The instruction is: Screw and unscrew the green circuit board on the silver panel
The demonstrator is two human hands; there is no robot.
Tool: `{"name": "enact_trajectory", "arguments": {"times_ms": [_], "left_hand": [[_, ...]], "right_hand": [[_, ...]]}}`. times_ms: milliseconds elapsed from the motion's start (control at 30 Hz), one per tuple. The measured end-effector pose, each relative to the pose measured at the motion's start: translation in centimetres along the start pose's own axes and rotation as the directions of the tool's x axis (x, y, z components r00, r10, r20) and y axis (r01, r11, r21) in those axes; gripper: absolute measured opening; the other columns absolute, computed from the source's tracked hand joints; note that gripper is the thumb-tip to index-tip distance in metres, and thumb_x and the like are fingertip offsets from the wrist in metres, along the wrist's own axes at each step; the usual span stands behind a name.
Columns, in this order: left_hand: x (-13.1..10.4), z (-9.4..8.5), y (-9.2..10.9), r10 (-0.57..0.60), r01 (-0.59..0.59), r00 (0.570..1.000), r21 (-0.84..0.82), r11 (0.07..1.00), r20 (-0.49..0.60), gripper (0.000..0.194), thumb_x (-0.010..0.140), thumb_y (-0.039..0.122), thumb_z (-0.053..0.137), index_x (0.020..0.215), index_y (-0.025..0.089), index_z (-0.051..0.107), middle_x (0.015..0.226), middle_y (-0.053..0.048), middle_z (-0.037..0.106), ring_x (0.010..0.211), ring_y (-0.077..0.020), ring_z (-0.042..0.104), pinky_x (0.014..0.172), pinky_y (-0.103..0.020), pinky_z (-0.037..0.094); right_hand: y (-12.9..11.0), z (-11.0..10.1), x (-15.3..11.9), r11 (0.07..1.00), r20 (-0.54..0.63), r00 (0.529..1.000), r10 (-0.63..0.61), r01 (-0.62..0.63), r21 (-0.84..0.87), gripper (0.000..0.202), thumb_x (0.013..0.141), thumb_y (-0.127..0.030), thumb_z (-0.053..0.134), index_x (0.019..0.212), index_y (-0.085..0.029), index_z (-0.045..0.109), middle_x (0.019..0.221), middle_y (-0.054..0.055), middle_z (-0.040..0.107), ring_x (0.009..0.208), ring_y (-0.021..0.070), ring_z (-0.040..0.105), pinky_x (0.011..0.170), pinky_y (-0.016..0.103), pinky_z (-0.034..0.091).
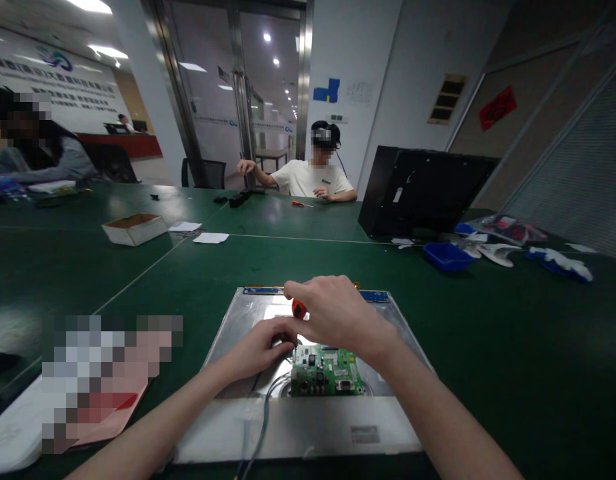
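A flat silver display panel (pixel 288 427) lies on the green table in front of me, with a green circuit board (pixel 331 368) on its back. My right hand (pixel 341 313) is closed around a screwdriver, whose red and black handle end (pixel 299 309) shows beside my index finger. The rest of the screwdriver is hidden. At the board's upper left corner, my left hand (pixel 265 343) has its fingertips pinched together just below the right hand; what they hold, if anything, is hidden. Grey cables (pixel 265 420) run from the board's left side toward me.
Left of the panel lie a white object (pixel 18 420) and a pink one (pixel 113 417), partly blurred. Farther off are an open box (pixel 135 230), a black monitor (pixel 423 190), a blue tray (pixel 448 257) and gloves (pixel 561 262). A person (pixel 315 177) sits across the table.
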State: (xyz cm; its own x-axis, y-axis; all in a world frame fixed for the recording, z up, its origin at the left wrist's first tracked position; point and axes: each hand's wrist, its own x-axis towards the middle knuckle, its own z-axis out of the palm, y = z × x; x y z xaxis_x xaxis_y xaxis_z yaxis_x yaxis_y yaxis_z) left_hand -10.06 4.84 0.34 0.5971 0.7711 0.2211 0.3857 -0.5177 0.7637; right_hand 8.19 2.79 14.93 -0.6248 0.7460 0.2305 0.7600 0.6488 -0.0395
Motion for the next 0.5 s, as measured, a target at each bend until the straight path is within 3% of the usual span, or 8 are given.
{"name": "enact_trajectory", "arguments": {"times_ms": [67, 167, 333, 400, 500], "left_hand": [[-0.03, 0.01, 0.09, -0.011, 0.011, 1.0, 0.012, 1.0, 0.006, 0.007, 0.085, 0.015, 0.056, 0.088, 0.016, 0.063, 0.086, -0.002, 0.066, 0.076, -0.0169, 0.059, 0.071, -0.029, 0.048], [-0.03, -0.04, -0.02, -0.002, 0.002, 1.0, 0.02, 1.0, 0.026, 0.009, 0.086, 0.016, 0.055, 0.09, 0.016, 0.063, 0.088, -0.003, 0.066, 0.079, -0.0176, 0.06, 0.073, -0.029, 0.048], [0.04, -0.33, -0.04, 0.008, -0.011, 0.999, 0.058, 0.998, 0.039, 0.011, 0.086, 0.019, 0.056, 0.093, 0.017, 0.064, 0.09, -0.004, 0.066, 0.082, -0.0187, 0.059, 0.076, -0.031, 0.047], [0.04, -0.36, 0.09, 0.004, -0.006, 0.999, 0.049, 0.999, 0.042, 0.011, 0.086, 0.019, 0.056, 0.093, 0.017, 0.065, 0.092, -0.004, 0.066, 0.083, -0.0185, 0.059, 0.077, -0.031, 0.047], [0.02, -0.25, 0.17, -0.015, 0.014, 0.999, 0.02, 1.0, 0.05, 0.011, 0.087, 0.018, 0.055, 0.091, 0.016, 0.065, 0.094, -0.005, 0.066, 0.084, -0.0181, 0.06, 0.076, -0.029, 0.048]], "right_hand": [[-0.36, 0.16, 0.17, 0.998, -0.005, 0.999, 0.047, -0.047, -0.048, 0.037, 0.092, -0.053, 0.045, 0.085, -0.021, 0.061, 0.069, 0.002, 0.065, 0.06, 0.0145, 0.055, 0.052, 0.029, 0.019], [-0.56, 0.17, 0.23, 0.997, 0.002, 0.999, 0.047, -0.047, -0.067, 0.03, 0.093, -0.045, 0.046, 0.086, -0.021, 0.061, 0.067, 0.002, 0.064, 0.059, 0.0138, 0.054, 0.052, 0.029, 0.018], [0.08, -0.32, -0.19, 1.0, 0.008, 1.0, 0.019, -0.019, -0.003, 0.012, 0.081, -0.028, 0.057, 0.088, -0.019, 0.058, 0.077, 0.002, 0.067, 0.063, 0.0132, 0.055, 0.05, 0.028, 0.019], [0.2, -0.38, -0.27, 1.0, 0.013, 1.0, 0.008, -0.008, 0.015, 0.013, 0.082, -0.031, 0.058, 0.088, -0.019, 0.057, 0.08, 0.002, 0.068, 0.065, 0.0139, 0.057, 0.051, 0.028, 0.021], [-0.06, -0.06, -0.04, 0.997, -0.001, 0.998, 0.063, -0.063, -0.05, 0.029, 0.088, -0.048, 0.052, 0.087, -0.019, 0.058, 0.075, 0.004, 0.068, 0.064, 0.0157, 0.059, 0.051, 0.028, 0.021]]}}
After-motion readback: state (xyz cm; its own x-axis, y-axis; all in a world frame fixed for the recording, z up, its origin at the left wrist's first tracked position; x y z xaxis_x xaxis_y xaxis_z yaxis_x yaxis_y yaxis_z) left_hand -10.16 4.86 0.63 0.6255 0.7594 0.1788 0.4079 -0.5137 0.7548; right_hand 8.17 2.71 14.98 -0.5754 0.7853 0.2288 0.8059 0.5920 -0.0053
